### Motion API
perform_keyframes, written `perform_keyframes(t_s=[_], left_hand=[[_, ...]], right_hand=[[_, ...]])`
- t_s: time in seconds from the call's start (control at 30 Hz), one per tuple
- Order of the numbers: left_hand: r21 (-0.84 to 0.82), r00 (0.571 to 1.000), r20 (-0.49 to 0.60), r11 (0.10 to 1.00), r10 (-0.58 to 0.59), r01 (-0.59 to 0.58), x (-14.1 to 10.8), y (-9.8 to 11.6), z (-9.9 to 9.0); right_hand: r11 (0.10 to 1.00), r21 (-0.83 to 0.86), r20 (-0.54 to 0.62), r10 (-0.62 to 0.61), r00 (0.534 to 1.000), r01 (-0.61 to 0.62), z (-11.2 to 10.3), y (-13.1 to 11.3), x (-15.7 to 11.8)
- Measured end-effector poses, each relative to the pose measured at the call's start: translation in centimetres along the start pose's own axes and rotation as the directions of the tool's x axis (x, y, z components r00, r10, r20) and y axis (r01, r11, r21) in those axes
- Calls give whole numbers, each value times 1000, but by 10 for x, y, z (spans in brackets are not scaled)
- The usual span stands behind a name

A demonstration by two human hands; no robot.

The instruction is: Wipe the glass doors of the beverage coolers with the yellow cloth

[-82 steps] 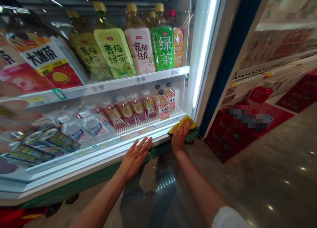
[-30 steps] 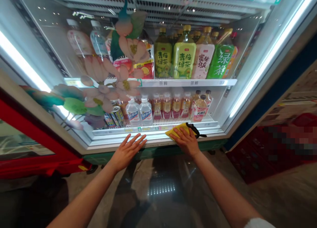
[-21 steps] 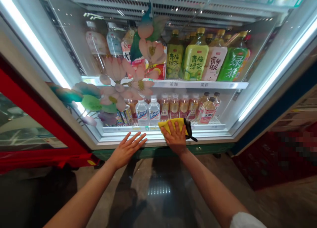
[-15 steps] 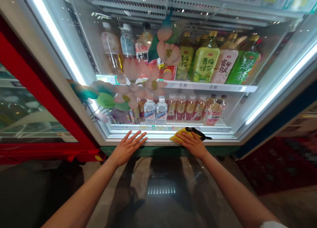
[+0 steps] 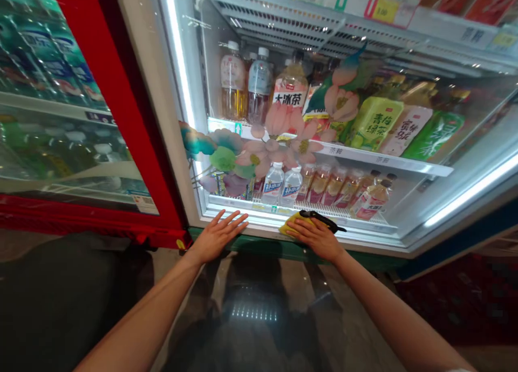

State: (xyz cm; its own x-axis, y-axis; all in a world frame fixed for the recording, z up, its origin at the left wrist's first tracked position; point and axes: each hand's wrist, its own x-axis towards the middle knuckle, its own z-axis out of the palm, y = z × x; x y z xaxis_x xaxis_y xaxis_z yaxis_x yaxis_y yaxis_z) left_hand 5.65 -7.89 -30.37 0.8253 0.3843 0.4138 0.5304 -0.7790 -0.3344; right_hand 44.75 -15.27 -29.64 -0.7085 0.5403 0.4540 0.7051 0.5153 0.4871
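Note:
My right hand [image 5: 318, 238] presses a yellow and black cleaning cloth [image 5: 292, 222] against the bottom edge of the drinks fridge's glass door [image 5: 263, 225]. Its fingers lie over the cloth, and the black side bunches up beyond the knuckles. Farther left along the same edge, my left hand [image 5: 218, 236] rests flat with fingers spread, holding nothing. Behind the glass, just above my hands, two clear water bottles [image 5: 273, 183] stand on the lowest shelf beside a row of amber drinks [image 5: 332, 187].
Flower decals [image 5: 259, 153] cover part of the glass. Bottled teas [image 5: 376, 121] fill the middle shelf. A red-framed fridge [image 5: 133, 140] adjoins on the left. Below lies a shiny dark floor [image 5: 251, 329], and dark red crates or boxes [image 5: 457, 307] stand at the lower right.
My view has tilted and swung left, so more of the red-framed fridge shows. Both hands stay at the door's bottom edge, the right one still on the cloth.

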Motion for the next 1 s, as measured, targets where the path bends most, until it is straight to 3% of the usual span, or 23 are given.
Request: perform_keyframes(t_s=[0.07,0.17,0.27,0.37,0.47,0.53,0.6,0.67,0.73,0.83,0.93,1.0], left_hand=[[-3,1000,-10,1000,-16,16,-8,-5,0],[3,999,-15,999,-45,45,-18,-9,0],[10,998,-11,998,-68,69,-23,-10,3],[2,997,-6,997,-82,82,-28,-10,6],[-15,993,-20,993,-117,116,-34,-13,6],[-24,988,-40,988,-151,150,-40,-16,5],[-23,980,-49,981,-192,191,-46,-19,4],[-17,969,-41,970,-244,244,-51,-20,4],[-16,957,-20,957,-289,289,-55,-20,5],[-23,948,8,948,-319,319,-56,-17,6],[-34,936,12,936,-351,351,-58,-15,5],[-37,925,8,924,-380,381,-61,-16,4]], right_hand=[[998,-11,-11,63,998,-63,-10,5,19],[973,-44,-117,221,968,-228,-8,-13,72],[974,-45,-147,214,966,-223,5,-40,107],[998,-28,-55,49,997,-51,9,-46,99],[996,17,30,-93,995,92,-5,-29,80],[999,15,34,-53,998,53,-18,-18,85],[997,-12,-7,71,997,-71,-24,-19,106],[984,-29,-70,175,982,-177,-20,-33,133],[982,-29,-102,181,978,-185,-9,-52,150],[1000,1,-69,22,997,-22,7,-69,146],[984,54,1,-169,986,169,4,-55,126],[984,55,14,-170,985,169,-7,-41,127]])
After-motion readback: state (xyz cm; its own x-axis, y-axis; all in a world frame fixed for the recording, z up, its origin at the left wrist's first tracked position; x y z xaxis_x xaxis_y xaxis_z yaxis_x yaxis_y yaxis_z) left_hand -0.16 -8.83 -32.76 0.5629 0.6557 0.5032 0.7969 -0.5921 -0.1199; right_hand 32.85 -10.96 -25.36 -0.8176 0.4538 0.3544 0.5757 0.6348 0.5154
